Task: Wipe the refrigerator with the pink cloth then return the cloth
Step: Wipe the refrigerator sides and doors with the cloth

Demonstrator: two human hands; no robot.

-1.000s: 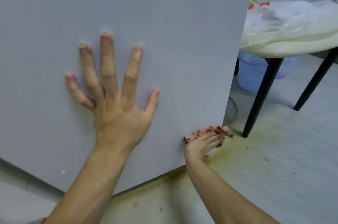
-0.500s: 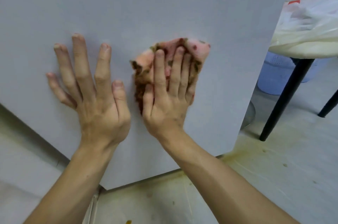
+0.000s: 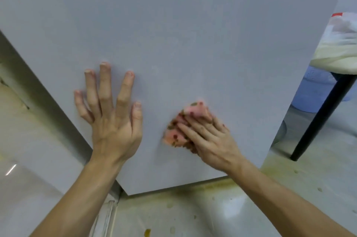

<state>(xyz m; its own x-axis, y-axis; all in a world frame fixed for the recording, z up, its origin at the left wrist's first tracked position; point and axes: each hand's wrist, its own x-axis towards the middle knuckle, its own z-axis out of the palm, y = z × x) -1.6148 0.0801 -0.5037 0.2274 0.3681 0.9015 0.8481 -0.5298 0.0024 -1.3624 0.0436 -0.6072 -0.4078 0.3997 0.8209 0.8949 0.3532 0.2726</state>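
Stained pale floor [image 3: 212, 215] lies below the grey refrigerator panel [image 3: 173, 33], low on which the left grip [image 3: 114, 124] rests released, fingers spread, while the right grip [image 3: 212, 140], flat and unclenched, presses the crumpled pink spotted cloth [image 3: 171, 137].

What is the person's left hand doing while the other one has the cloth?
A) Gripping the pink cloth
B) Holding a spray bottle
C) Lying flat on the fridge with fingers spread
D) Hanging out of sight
C: the left hand lies flat, fingers spread, on the grey refrigerator panel, while the right hand presses the pink cloth against it.
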